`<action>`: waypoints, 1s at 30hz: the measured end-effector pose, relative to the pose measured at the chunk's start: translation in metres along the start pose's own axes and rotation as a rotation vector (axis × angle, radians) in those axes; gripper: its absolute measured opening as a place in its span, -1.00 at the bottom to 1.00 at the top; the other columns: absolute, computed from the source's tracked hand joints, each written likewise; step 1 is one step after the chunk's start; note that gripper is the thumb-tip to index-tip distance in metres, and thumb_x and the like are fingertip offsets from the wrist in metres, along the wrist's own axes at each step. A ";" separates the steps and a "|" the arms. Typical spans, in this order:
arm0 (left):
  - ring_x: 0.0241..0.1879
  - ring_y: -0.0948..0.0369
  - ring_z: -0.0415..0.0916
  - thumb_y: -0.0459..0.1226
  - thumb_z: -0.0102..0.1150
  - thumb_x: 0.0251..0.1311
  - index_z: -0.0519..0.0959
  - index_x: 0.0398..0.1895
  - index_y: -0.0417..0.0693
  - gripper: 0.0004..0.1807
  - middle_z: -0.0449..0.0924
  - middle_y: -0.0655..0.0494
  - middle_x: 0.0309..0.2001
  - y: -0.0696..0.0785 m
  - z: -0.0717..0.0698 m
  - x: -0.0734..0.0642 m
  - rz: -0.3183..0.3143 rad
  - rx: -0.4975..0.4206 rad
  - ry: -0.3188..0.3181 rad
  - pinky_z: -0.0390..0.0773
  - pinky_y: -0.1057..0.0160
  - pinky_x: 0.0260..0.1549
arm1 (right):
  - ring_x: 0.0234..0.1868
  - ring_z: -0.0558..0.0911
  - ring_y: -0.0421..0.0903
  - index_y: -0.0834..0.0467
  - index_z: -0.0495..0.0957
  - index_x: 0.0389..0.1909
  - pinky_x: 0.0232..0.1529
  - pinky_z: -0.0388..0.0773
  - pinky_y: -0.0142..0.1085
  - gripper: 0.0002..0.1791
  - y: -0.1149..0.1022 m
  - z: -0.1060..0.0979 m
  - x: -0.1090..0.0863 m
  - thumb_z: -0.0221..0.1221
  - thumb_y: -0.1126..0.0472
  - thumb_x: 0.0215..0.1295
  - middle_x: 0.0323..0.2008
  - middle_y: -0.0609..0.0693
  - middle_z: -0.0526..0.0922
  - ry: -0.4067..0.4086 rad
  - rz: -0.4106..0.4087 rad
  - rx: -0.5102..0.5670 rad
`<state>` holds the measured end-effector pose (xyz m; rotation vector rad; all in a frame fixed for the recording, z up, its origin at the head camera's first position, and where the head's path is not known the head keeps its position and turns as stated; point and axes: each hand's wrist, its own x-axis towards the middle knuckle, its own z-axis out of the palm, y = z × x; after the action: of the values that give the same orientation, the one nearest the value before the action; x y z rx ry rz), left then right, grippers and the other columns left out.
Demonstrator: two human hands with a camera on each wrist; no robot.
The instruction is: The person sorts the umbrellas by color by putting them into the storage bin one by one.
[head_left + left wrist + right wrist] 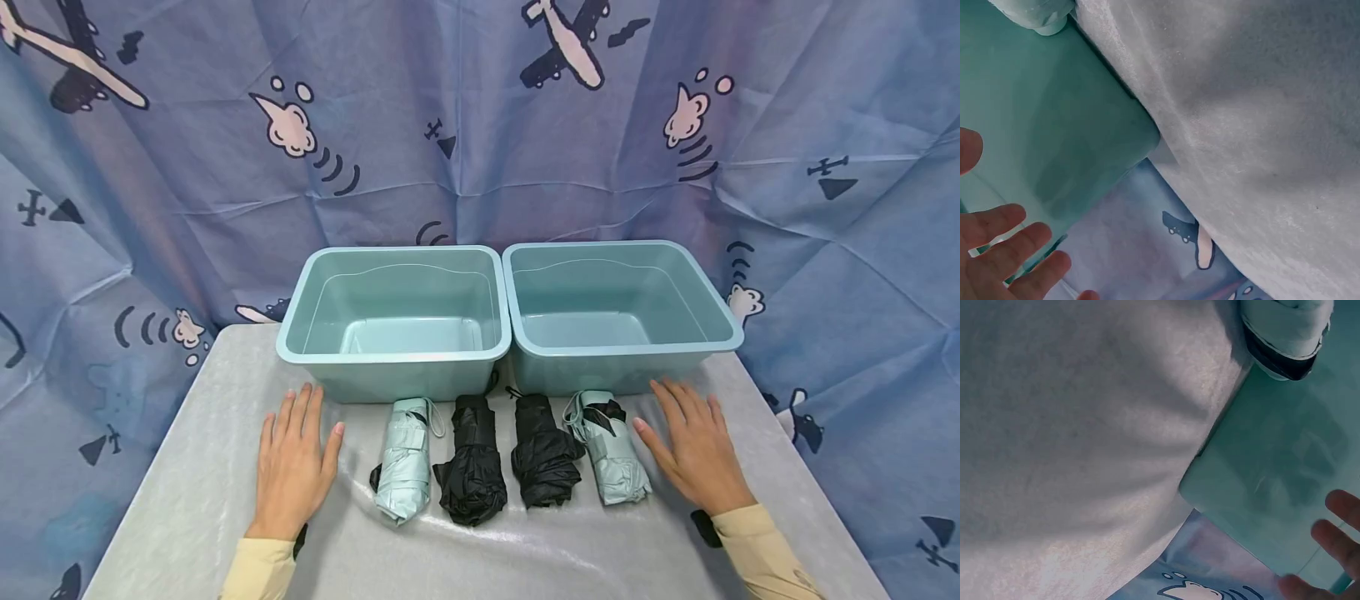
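Four compact, folded fabric umbrellas, a pale mint umbrella [405,467] at each end and two black umbrellas [472,471] between, lie on the white-grey table [525,562] before two rectangular, light teal plastic bins [397,358]. Expect low weight, soft, slightly slippery fabric and a stiff core; grasp around the middle, clear of the cord loops [436,418]. Left hand [294,467] and right hand [692,450] flank the row, palms down, empty, fingers extended, thumbs spread.

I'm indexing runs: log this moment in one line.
left hand: holding nothing; right hand: holding nothing; folded umbrellas: two black, two pale green; plastic bins: two, behind umbrellas
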<state>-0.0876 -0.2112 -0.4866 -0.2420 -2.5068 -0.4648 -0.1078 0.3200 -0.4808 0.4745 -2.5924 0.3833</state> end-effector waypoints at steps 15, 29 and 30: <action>-0.14 -0.19 0.57 -0.28 0.29 0.29 0.68 -0.13 -0.31 -0.77 0.67 -0.20 -0.17 -0.001 -0.008 0.009 -0.051 -0.083 -0.027 0.50 -0.21 -0.19 | -0.11 0.57 0.24 0.29 0.59 -0.03 -0.22 0.49 0.20 -0.62 -0.003 -0.006 0.003 0.40 0.21 0.19 -0.17 0.21 0.61 0.044 0.050 0.024; -0.23 0.45 0.50 -0.21 0.10 0.48 0.67 0.05 -0.30 -0.67 0.70 -0.21 -0.10 -0.050 -0.034 0.058 -0.491 -0.412 -0.057 0.40 0.62 -0.29 | -0.30 0.59 0.03 0.23 0.60 -0.05 -0.34 0.54 -0.01 -0.65 -0.007 -0.009 0.006 0.42 0.31 0.15 -0.31 0.08 0.61 0.006 0.095 0.123; -0.25 0.52 0.47 -0.22 0.09 0.48 0.66 0.07 -0.31 -0.66 0.69 -0.23 -0.09 -0.052 -0.036 0.064 -0.502 -0.427 -0.039 0.40 0.62 -0.29 | -0.30 0.59 0.03 0.24 0.60 -0.03 -0.33 0.54 -0.01 -0.64 -0.007 -0.009 0.006 0.42 0.32 0.15 -0.30 0.08 0.61 0.002 0.095 0.128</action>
<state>-0.1360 -0.2688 -0.4363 0.2309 -2.4681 -1.2079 -0.1062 0.3148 -0.4688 0.3952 -2.6050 0.5851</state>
